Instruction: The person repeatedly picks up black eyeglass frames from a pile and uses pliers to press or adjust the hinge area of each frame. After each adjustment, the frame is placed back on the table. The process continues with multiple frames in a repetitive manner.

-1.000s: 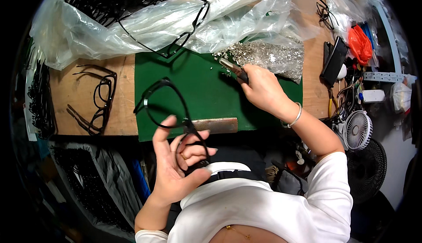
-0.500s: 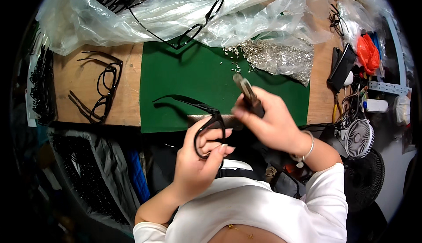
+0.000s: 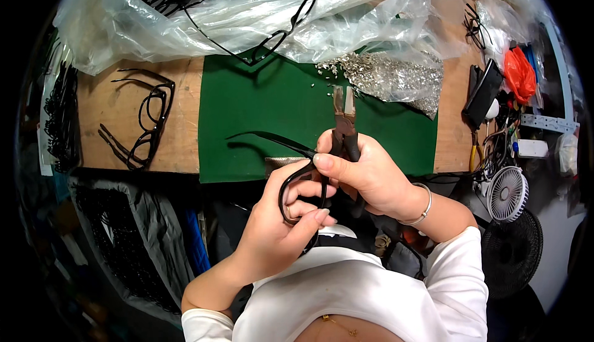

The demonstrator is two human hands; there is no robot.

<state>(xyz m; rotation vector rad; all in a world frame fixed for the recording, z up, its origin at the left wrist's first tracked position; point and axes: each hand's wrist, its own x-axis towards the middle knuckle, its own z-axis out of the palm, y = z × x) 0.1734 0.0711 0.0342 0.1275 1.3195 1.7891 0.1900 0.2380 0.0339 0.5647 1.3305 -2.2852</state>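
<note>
My left hand (image 3: pixel 275 218) is closed round the rim of a black eyeglass frame (image 3: pixel 282 194), its fingers reaching through the lens opening. One temple of that frame stretches to the left above the green mat (image 3: pixel 260 107). In my right hand (image 3: pixel 377 175) is a pair of pliers (image 3: pixel 344 119) with dark handles, jaws slightly parted and pointing away from me. My right thumb touches the frame near its hinge corner. Beyond the pliers, small silvery metal pieces (image 3: pixel 383 79) spill from a clear plastic bag.
Two stacked black eyeglass frames (image 3: pixel 148 138) lie on the wood at left. Another frame (image 3: pixel 272 48) rests at the mat's far edge against plastic sheeting (image 3: pixel 185 32). A phone (image 3: pixel 484 94), red bag (image 3: pixel 518 74) and small white fan (image 3: pixel 507 193) are at right.
My right hand has come left and down to the held frame, its thumb now on the hinge corner. The pliers have turned more upright, and their jaws show parted.
</note>
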